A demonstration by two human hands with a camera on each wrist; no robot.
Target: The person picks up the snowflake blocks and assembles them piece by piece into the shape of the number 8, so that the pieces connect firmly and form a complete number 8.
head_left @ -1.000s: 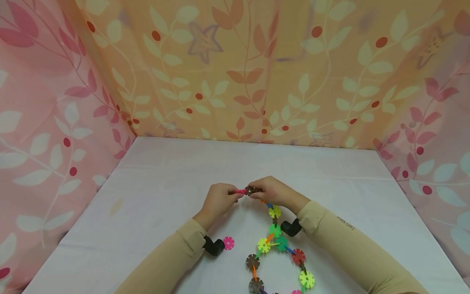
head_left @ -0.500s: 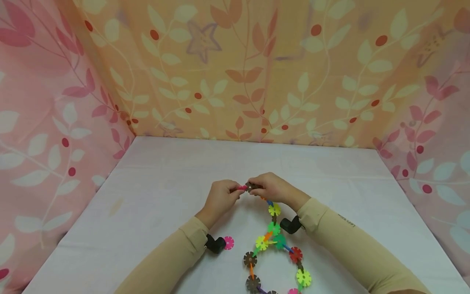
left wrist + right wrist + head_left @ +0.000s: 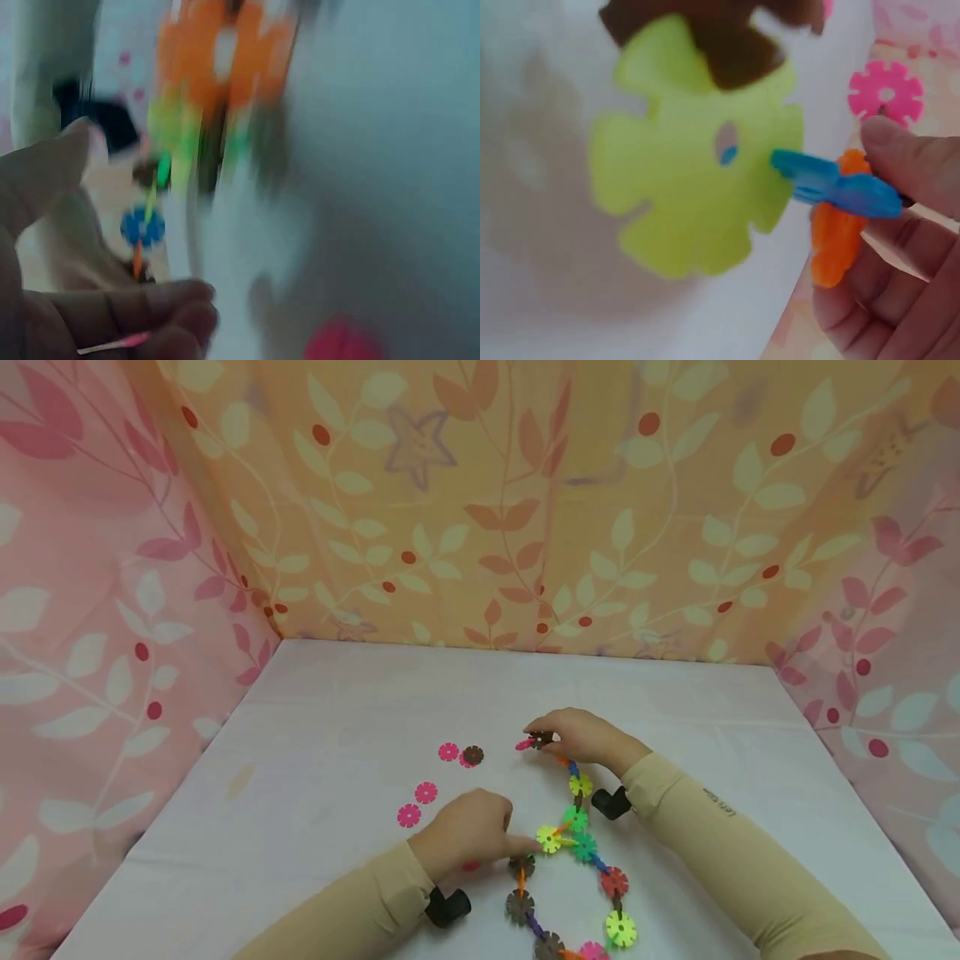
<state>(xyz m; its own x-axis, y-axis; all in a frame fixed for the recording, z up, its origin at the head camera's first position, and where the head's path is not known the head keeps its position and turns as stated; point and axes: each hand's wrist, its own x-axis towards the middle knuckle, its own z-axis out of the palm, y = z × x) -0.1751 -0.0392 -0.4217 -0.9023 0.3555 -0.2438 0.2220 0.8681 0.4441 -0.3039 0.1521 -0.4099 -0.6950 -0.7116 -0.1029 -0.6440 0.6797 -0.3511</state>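
Note:
My right hand pinches a brown notched plastic disc at the upper end of a chain of interlocking discs. A pink disc is joined to that brown one and sticks out past the thumb. Below it, the right wrist view has an orange disc, a blue disc and a large yellow-green disc. My left hand is lower, beside the left side of the chain's loop, with a finger or thumb reaching toward a yellow disc. Its thumb and fingers stand apart, holding nothing; the left wrist view is blurred.
Loose pink discs lie left of the chain, and a loose brown disc overlaps a pink one. The chain's loop runs down to the near edge of view. Patterned cloth walls surround the white table.
My left hand has let go of the pink disc and moved down toward the loop, uncovering loose discs. The pink disc stays joined to the chain; my right hand has shifted slightly right.

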